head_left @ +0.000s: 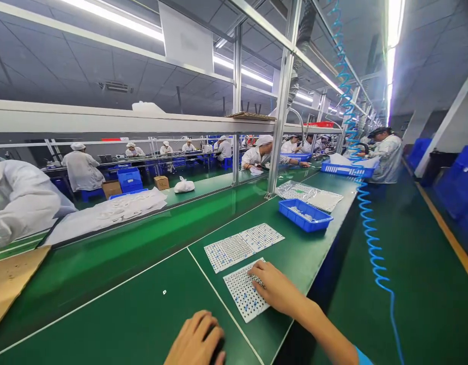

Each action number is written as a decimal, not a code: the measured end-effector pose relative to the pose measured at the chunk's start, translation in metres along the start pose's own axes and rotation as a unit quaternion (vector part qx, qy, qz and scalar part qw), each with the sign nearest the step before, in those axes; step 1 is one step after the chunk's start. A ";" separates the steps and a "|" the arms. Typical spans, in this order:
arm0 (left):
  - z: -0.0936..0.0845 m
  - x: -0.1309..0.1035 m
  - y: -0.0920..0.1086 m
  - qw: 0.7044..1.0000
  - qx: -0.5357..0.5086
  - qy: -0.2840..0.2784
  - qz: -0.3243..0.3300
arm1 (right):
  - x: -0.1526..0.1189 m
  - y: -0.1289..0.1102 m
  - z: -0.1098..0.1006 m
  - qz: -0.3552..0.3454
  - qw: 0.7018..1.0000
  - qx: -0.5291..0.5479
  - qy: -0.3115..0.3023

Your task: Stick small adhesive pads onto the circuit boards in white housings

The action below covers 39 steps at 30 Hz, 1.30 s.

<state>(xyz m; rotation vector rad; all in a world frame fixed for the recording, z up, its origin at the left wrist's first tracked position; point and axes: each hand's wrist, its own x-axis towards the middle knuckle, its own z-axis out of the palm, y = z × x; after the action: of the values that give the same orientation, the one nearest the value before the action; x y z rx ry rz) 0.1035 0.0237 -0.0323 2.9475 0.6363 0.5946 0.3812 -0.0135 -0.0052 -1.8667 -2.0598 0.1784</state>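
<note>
Head view. A green workbench (pixel 143 309) with white lines borders a glossy green strip (pixel 173 218); beyond, workers in white coats and caps sit under ceiling tube lights.

Landmark: small blue tray (pixel 308 225), holding small white pieces. The near perforated sheet (pixel 243 294), white with blue marks, lies flat, nearer the camera and left of the tray. Its visible left side, apparently the longer, slants from far left to near right; the far-right portion is covered by the right hand (pixel 274 286). That hand's fingers are bent and parted, tips at the sheet; any pinched piece cannot be discerned. The left hand (pixel 199 337), farther left and nearer the camera, has curled fingers; whether closed cannot be told.

Left of the tray: paired perforated sheets (pixel 228 252). Behind it: plastic-covered sheets (pixel 295 191) and a metal post (pixel 281 121). Right: a coiled blue hose (pixel 373 248).
</note>
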 end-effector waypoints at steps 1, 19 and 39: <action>0.000 0.014 0.009 1.000 -0.018 -0.013 -0.012 | 0.000 0.000 0.001 -0.005 1.000 0.003 0.008; 0.034 0.044 0.018 0.980 -0.124 0.002 -0.158 | -0.025 0.007 0.051 0.014 0.961 0.064 0.270; 0.023 0.050 0.022 0.972 -0.148 -0.030 -0.180 | -0.030 0.007 0.041 -0.114 0.977 0.072 0.165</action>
<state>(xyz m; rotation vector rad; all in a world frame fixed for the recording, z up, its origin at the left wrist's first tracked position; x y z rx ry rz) 0.1633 0.0246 -0.0326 2.4802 0.9538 0.5079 0.3760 -0.0365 -0.0504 -1.4500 -1.9508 -0.0389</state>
